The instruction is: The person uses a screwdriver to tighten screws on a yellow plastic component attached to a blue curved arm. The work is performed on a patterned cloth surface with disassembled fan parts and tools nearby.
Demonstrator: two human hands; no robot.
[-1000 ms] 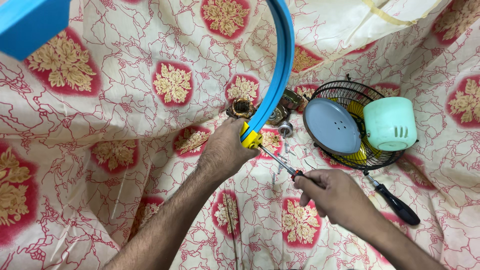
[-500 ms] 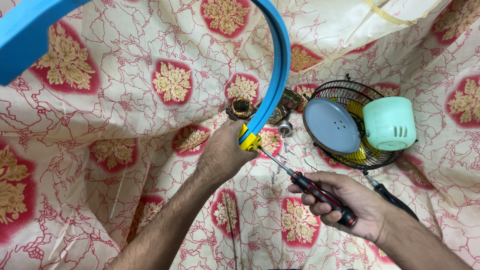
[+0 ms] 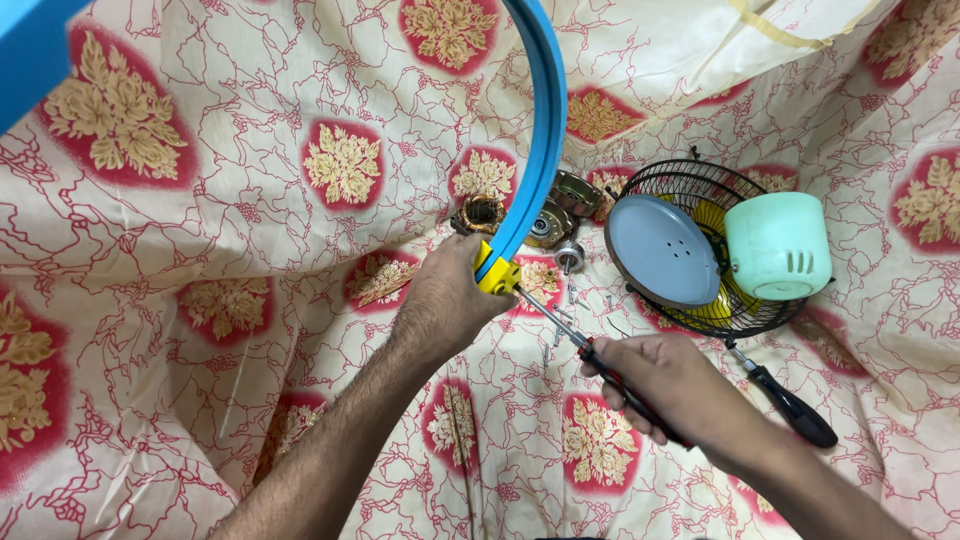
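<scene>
Right hand [image 3: 665,385] rolled over the screwdriver [image 3: 560,325], gripping; left hand [image 3: 450,300] clasps blue ring [image 3: 535,160].

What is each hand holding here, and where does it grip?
The left hand grips the blue curved ring at its lower end by the yellow clip. The right hand holds the screwdriver by its handle.

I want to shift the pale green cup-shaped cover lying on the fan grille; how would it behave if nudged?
The pale green cover lies on its side, so it would probably roll. It looks like thin hollow plastic, likely light. It rests on the domed wire grille, so it may slide off toward the cloth.
</scene>
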